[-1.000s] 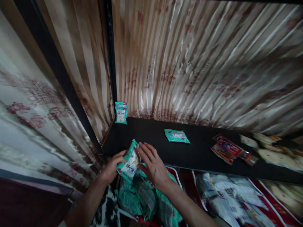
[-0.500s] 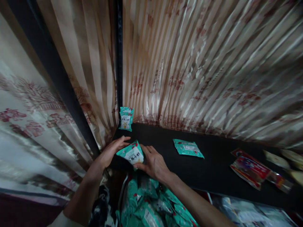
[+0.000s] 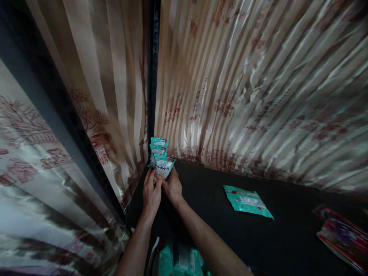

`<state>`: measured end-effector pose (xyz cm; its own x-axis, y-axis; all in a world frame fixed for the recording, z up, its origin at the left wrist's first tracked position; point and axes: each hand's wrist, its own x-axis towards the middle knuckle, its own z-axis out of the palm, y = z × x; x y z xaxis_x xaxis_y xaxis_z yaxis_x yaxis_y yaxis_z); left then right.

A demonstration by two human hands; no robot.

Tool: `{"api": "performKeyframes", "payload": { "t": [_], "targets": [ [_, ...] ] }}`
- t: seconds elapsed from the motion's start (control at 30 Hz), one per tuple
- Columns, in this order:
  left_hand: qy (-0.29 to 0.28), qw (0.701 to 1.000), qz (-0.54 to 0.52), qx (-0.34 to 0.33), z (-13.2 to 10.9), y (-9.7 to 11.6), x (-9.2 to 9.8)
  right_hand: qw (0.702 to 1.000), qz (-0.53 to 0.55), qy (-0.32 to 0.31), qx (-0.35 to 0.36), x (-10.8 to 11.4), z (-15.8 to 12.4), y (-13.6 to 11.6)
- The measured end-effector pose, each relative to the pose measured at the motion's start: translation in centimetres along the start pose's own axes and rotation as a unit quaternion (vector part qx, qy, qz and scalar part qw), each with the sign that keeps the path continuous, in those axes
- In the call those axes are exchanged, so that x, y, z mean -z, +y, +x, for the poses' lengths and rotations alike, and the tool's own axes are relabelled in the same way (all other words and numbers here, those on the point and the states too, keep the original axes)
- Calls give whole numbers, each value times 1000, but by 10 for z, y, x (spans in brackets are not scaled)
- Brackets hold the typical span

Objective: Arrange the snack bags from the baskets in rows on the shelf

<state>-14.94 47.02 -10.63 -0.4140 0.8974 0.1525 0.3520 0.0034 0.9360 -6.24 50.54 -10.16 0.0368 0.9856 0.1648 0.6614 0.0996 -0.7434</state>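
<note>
Between my two hands stands a teal and white snack bag, upright with its printed front facing me. My left hand grips its lower left side, and my right hand holds its lower right side. Right behind it, in the shelf's back left corner, other teal snack bags stand upright one behind another. Whether the held bag touches them I cannot tell. Farther right, a single teal bag lies flat on the black shelf.
Below the shelf's front edge is a container with several teal bags. Red packets lie at the right. A dark metal post rises at the back corner, and pleated printed curtains hang behind and to the left.
Both hands have carried the snack bag from the shelf's front edge back to the corner and turned it upright, in front of the standing bags. The view has shifted left.
</note>
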Motion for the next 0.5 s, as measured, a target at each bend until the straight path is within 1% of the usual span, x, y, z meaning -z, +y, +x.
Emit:
{"api": "performKeyframes", "payload": {
  "t": [0.13, 0.27, 0.37, 0.5],
  "targets": [
    [-39, 999, -26, 25, 14, -10, -5, 999, -13, -12, -28, -16, 14, -4],
    [-76, 995, -48, 50, 22, -15, -5, 998, -34, -27, -39, -25, 24, -9],
    [-82, 994, -44, 59, 25, -19, -5, 998, -42, -39, -35, -31, 30, -8],
    [-81, 994, -46, 62, 28, -27, -6, 999, -37, -34, -16, -41, 36, 1]
  ]
}}
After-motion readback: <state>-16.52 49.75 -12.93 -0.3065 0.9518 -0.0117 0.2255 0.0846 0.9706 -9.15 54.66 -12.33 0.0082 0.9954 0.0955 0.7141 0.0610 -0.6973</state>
